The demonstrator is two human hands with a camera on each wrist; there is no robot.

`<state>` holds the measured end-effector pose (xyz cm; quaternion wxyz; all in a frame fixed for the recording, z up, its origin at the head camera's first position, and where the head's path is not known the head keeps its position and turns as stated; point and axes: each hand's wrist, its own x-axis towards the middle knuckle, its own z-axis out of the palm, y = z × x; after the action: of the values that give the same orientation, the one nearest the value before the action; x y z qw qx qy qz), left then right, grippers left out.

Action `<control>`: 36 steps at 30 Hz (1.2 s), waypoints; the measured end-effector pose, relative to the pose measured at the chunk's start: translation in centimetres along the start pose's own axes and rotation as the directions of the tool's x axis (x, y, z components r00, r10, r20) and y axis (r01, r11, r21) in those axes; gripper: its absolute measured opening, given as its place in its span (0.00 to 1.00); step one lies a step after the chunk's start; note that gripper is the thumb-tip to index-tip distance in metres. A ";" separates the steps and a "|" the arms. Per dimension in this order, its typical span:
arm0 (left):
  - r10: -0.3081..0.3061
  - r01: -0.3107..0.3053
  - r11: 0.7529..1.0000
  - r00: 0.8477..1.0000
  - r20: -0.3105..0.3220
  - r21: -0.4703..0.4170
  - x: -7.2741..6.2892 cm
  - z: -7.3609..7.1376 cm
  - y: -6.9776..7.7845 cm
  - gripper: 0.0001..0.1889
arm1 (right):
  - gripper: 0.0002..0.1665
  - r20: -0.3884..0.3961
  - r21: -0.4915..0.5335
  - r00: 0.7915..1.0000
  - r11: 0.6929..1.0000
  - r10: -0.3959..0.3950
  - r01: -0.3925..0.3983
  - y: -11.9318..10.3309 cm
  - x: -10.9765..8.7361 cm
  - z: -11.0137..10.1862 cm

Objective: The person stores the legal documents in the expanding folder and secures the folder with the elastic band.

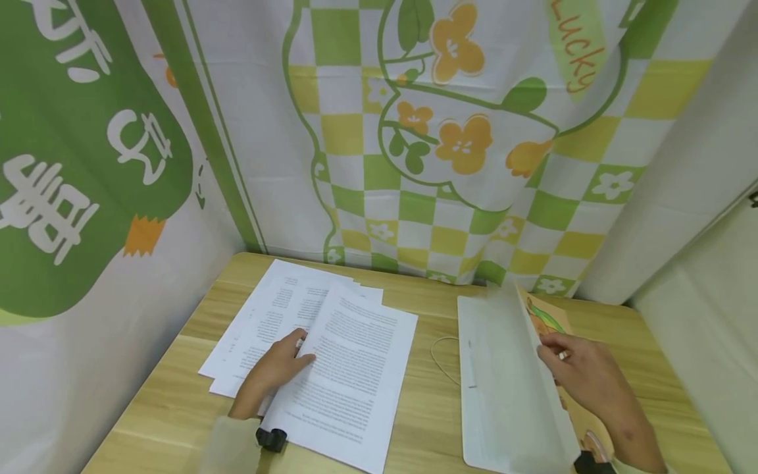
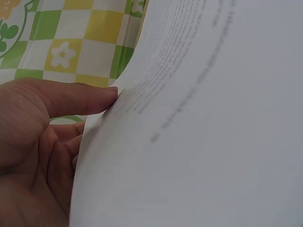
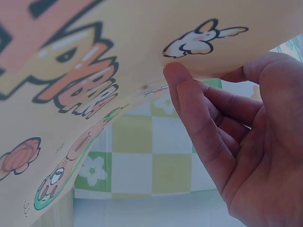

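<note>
My left hand point(image 1: 277, 366) pinches the left edge of a stack of printed sheets point(image 1: 349, 375), its thumb on the printed face. The left wrist view shows these sheets bending up beside the thumb, with the other fingers behind them. Toward the right, my right hand point(image 1: 592, 376) holds the raised cover of a folder point(image 1: 509, 395) by its edge. That cover is pale inside and tan with cartoon drawings point(image 3: 189, 40) outside. In the right wrist view, the fingertips and thumb meet at the cover's edge. Whether anything lies inside the folder cannot be told.
More printed sheets point(image 1: 278, 309) lie under and left of the held stack. A thin cord loop point(image 1: 435, 359) sticks out from the folder's left side. The wooden table point(image 1: 160, 395) ends at a patterned curtain point(image 1: 367, 164) at the back.
</note>
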<state>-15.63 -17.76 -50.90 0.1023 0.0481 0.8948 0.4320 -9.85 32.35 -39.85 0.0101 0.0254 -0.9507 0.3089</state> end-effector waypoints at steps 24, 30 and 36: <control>0.151 0.047 0.776 0.954 0.259 -0.629 -0.1 1.0 -1.7 0.27 | 0.25 -0.005 0.010 1.000 1.000 -0.006 0.006 0.2 -0.1 0.0; 0.168 0.065 0.730 0.947 0.272 -0.680 0.5 2.8 -1.0 0.26 | 0.24 -0.009 0.003 1.000 1.000 -0.006 0.006 0.3 -0.1 -0.1; 0.167 0.067 0.723 0.949 0.268 -0.688 0.7 4.4 0.5 0.25 | 0.24 -0.011 0.001 1.000 1.000 -0.017 0.017 0.1 0.0 -0.1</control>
<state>-15.36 -13.92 -53.29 0.2407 0.0985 0.6406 0.7225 -9.83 32.50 -39.87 0.0181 0.0316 -0.9503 0.3092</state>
